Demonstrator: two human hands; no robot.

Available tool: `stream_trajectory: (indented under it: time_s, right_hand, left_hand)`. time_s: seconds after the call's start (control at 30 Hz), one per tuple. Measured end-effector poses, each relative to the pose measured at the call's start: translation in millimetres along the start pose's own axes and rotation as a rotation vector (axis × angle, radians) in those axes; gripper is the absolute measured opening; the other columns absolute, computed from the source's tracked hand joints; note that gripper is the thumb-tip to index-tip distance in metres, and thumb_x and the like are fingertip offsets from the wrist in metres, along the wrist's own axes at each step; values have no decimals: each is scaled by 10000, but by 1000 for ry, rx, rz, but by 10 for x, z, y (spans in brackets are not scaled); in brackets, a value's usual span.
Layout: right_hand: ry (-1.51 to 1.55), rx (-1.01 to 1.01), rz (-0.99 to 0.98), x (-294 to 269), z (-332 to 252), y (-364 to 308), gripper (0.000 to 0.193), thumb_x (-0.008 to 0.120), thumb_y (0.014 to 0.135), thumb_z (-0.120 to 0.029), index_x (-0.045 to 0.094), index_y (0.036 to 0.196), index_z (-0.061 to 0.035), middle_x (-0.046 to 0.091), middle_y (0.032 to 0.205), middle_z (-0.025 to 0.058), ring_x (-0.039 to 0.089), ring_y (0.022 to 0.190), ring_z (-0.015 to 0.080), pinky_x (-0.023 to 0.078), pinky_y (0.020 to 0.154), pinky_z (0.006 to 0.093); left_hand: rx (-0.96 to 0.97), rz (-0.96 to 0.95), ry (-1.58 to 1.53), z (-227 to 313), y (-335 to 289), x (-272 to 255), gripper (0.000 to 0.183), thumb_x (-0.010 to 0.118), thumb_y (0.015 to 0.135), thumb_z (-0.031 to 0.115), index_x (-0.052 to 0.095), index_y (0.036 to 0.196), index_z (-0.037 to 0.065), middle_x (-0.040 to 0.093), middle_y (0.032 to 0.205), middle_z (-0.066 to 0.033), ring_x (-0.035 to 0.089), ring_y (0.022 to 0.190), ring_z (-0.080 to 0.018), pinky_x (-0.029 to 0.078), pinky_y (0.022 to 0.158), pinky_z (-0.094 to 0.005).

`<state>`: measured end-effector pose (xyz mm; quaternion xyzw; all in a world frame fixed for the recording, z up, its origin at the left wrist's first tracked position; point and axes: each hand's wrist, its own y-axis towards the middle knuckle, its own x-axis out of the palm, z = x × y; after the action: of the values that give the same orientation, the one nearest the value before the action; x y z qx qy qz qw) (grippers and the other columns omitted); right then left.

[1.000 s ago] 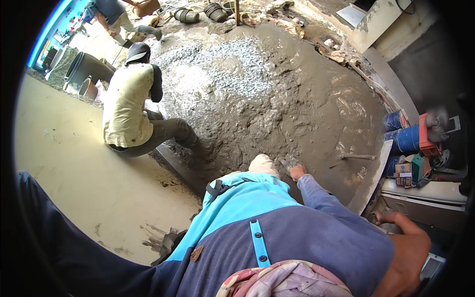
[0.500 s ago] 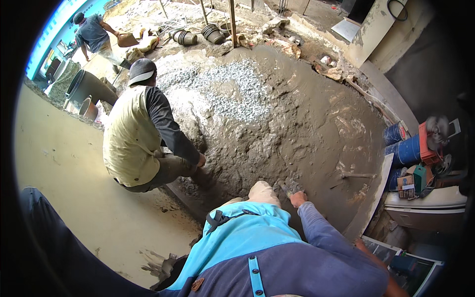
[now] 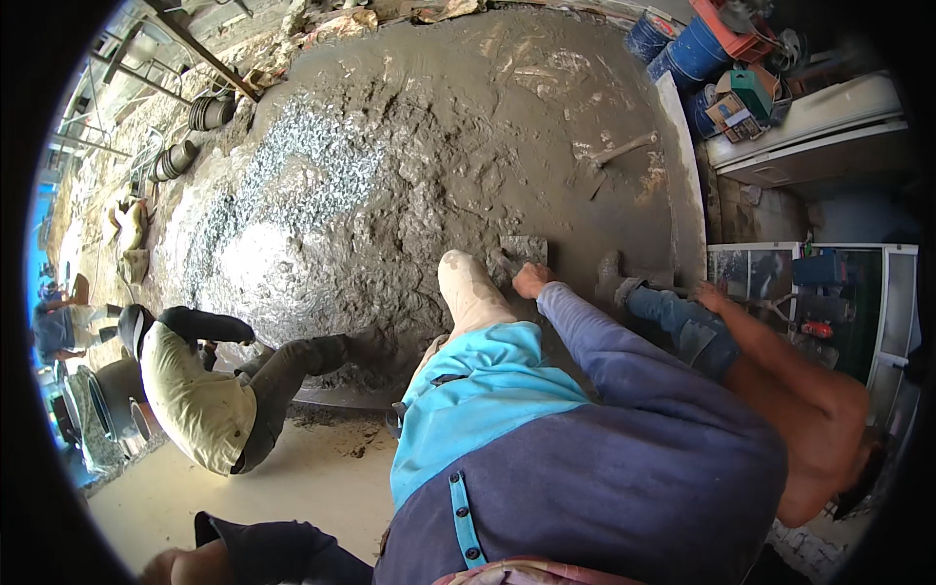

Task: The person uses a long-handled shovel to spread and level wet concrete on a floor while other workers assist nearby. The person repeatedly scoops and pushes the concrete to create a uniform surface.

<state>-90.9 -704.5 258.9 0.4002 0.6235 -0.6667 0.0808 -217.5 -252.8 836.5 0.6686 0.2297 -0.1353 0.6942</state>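
Currently, a trowel point(image 3: 527, 250) sits against wet grey mix point(image 3: 468, 166) at the centre of the frame

At far left a pale-shirted co-worker point(image 3: 195, 405) crouches by the mix; lower left shows a dark sleeve point(image 3: 283, 551), the left hand too unclear to tell its grip; pale gravel point(image 3: 312, 161) spreads over the mix, upper left; at centre the right hand point(image 3: 532, 280) grasps the trowel; at lower right crouches a bare-shouldered co-worker point(image 3: 790, 405)

From our right hand point(image 3: 531, 280), wet grey-brown concrete point(image 3: 531, 171) gives passage at twelve; a co-worker's mud-coated boot point(image 3: 608, 277) blocks three o'clock.
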Motion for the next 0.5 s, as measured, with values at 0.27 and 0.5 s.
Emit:
stream_trajectory:
  time_s: [0.27, 0.5]
  right_hand:
    - [19, -59, -147, -310, 123, 341, 488, 612, 914, -377, 745, 1160, 23, 682, 1281, 276, 648, 1219, 437, 526, 1034, 477]
    - [141, -112, -509, -622, 380, 1073, 495, 560, 1001, -375, 705, 1260, 22, 705, 1311, 195, 667, 1174, 338, 500, 995, 461]
  left_hand:
    - [4, -861, -74, -109, -806, 1885, 236, 644, 1019, 179, 714, 1210, 59, 747, 1150, -115, 703, 1066, -280, 528, 952, -414]
    - [-147, -1293, -383, 391, -1431, 2895, 251, 680, 956, 221, 703, 1167, 87, 736, 1066, -141, 698, 1005, -340, 530, 867, -453]
